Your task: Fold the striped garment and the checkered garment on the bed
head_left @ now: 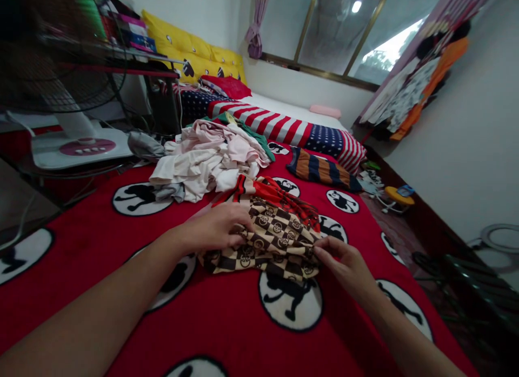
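Observation:
A brown-and-cream checkered garment point(279, 234) with a printed emblem lies crumpled on the red blanket point(227, 323). My left hand point(219, 226) is at its left side, thumb and fingers closed on a fold of the cloth. At the right edge, my right hand point(343, 258) pinches the fabric between thumb and fingers. The kind of garment cannot be made out. Just behind it, partly overlapped, lies a red patterned cloth point(284, 196) with black and beige stripes at one end.
A heap of white and pink clothes point(211, 155) lies beyond my left hand. Farther right is an orange-and-navy striped garment point(320, 169). A fan point(81, 134) stands at the left, near a bed with a flag-patterned cover point(275, 123). A yellow stool point(399, 195) stands on the floor at right.

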Demonstrator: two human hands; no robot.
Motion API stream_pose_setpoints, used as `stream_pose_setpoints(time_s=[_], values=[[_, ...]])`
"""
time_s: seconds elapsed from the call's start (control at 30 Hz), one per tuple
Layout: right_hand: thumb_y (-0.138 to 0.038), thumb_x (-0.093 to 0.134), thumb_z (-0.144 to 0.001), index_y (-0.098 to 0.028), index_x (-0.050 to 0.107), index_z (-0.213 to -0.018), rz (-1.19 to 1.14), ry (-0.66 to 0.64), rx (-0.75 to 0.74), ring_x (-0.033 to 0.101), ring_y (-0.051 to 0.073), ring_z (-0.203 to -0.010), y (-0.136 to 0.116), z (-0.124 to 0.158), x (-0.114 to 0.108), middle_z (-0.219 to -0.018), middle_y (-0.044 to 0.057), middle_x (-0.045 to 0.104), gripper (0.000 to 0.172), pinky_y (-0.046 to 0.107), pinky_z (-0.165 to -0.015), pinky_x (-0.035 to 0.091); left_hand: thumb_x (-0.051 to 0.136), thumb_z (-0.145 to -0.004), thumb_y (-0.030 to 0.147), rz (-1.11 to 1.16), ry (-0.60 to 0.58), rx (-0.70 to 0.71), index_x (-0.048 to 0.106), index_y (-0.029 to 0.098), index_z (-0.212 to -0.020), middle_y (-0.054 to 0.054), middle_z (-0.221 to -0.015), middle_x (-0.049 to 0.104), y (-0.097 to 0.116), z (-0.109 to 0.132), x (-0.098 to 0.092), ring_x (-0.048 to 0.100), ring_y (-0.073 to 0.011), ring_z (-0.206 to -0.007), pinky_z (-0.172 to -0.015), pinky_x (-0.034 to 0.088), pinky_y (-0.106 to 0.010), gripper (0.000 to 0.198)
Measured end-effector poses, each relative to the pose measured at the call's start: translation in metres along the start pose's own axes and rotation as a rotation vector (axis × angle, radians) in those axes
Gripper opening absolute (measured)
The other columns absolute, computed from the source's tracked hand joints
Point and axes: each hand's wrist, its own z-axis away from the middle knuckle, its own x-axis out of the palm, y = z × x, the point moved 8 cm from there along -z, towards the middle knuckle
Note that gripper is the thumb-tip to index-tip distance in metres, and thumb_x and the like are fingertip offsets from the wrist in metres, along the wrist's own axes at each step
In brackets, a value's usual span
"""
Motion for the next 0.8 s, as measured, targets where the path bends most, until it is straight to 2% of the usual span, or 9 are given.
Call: stream_pose_setpoints(time_s=[0.1, 0.17, 0.23, 0.37, 0.43, 0.57, 0.67, 0.73, 0.8], values=[[-0.022, 0.061, -0.086, -0.02, 0.057, -0.087, 0.168, 0.131, -0.278, 0.061, 0.02, -0.092, -0.026, 0.012, -0.004, -0.101, 0.007, 0.062, 0.005, 0.033, -0.079, 0.05, 0.061, -0.075, 0.012, 0.123, 0.131, -0.111, 0.072, 0.017, -0.085, -0.003, -0.087, 0.07, -0.021, -0.002, -0.004, 0.062, -0.0167, -0.083, -0.078, 0.044, -0.025, 0.016], [-0.017, 0.063, -0.084, -0.021, 0.057, -0.086, 0.34, 0.192, -0.493, 0.058, 0.022, -0.104, -0.046, 0.026, -0.001, -0.113, 0.008, 0.06, 0.007, 0.038, -0.087, 0.047, 0.06, -0.076, 0.013, 0.198, 0.177, -0.16, 0.073, 0.017, -0.085, -0.003, -0.086, 0.071, -0.029, -0.002, -0.004, 0.063, -0.0161, -0.081, -0.075, 0.045, -0.024, 0.017], [-0.017, 0.066, -0.082, -0.021, 0.058, -0.087, 0.511, 0.195, -0.604, 0.056, 0.025, -0.106, -0.055, 0.036, 0.007, -0.117, 0.009, 0.06, 0.01, 0.043, -0.089, 0.045, 0.06, -0.076, 0.014, 0.242, 0.206, -0.176, 0.073, 0.017, -0.085, -0.003, -0.086, 0.072, -0.031, -0.001, -0.004, 0.064, -0.0161, -0.081, -0.073, 0.045, -0.023, 0.016], [-0.018, 0.066, -0.082, -0.019, 0.059, -0.092, 0.677, 0.22, -0.584, 0.056, 0.029, -0.105, -0.052, 0.037, 0.014, -0.118, 0.012, 0.059, 0.013, 0.046, -0.085, 0.046, 0.062, -0.077, 0.019, 0.25, 0.21, -0.172, 0.074, 0.016, -0.084, -0.003, -0.084, 0.072, -0.029, -0.002, -0.003, 0.064, -0.0161, -0.079, -0.072, 0.046, -0.023, 0.014], [-0.014, 0.06, -0.085, -0.019, 0.057, -0.087, 0.679, 0.236, -0.567, 0.056, 0.027, -0.102, -0.052, 0.036, 0.013, -0.115, 0.012, 0.06, 0.006, 0.044, -0.083, 0.046, 0.063, -0.077, 0.02, 0.241, 0.197, -0.165, 0.074, 0.016, -0.085, -0.003, -0.084, 0.072, -0.028, -0.002, -0.003, 0.064, -0.0161, -0.079, -0.073, 0.046, -0.024, 0.014], [-0.011, 0.054, -0.089, -0.019, 0.055, -0.089, 0.602, 0.259, -0.577, 0.056, 0.022, -0.099, -0.057, 0.044, 0.006, -0.108, 0.009, 0.06, 0.008, 0.041, -0.084, 0.045, 0.064, -0.076, 0.019, 0.178, 0.179, -0.148, 0.074, 0.017, -0.087, -0.003, -0.085, 0.072, -0.028, 0.0, -0.009, 0.064, -0.0161, -0.08, -0.074, 0.046, -0.025, 0.015], [-0.01, 0.052, -0.089, -0.019, 0.053, -0.09, 0.549, 0.117, -0.593, 0.055, 0.021, -0.102, -0.056, 0.054, 0.009, -0.109, 0.009, 0.059, 0.009, 0.039, -0.087, 0.045, 0.071, -0.072, 0.025, 0.193, 0.1, -0.14, 0.074, 0.018, -0.077, -0.004, -0.089, 0.071, -0.025, 0.002, -0.012, 0.063, -0.0177, -0.087, -0.079, 0.046, -0.026, 0.009], [-0.009, 0.05, -0.089, -0.02, 0.051, -0.087, 0.525, -0.074, -0.595, 0.054, 0.02, -0.108, -0.051, 0.06, 0.016, -0.116, 0.009, 0.058, 0.01, 0.037, -0.09, 0.046, 0.076, -0.068, 0.033, 0.23, 0.028, -0.157, 0.071, 0.017, -0.065, -0.005, -0.096, 0.07, -0.024, 0.004, -0.012, 0.063, -0.0192, -0.093, -0.081, 0.046, -0.026, 0.017], [-0.009, 0.05, -0.087, -0.02, 0.052, -0.093, 0.517, -0.185, -0.566, 0.051, 0.02, -0.117, -0.045, 0.062, 0.015, -0.127, 0.011, 0.054, 0.012, 0.036, -0.094, 0.047, 0.075, -0.069, 0.039, 0.254, 0.006, -0.19, 0.063, 0.016, -0.054, -0.006, -0.098, 0.069, -0.024, 0.005, -0.013, 0.063, -0.0192, -0.091, -0.079, 0.047, -0.026, 0.03]])
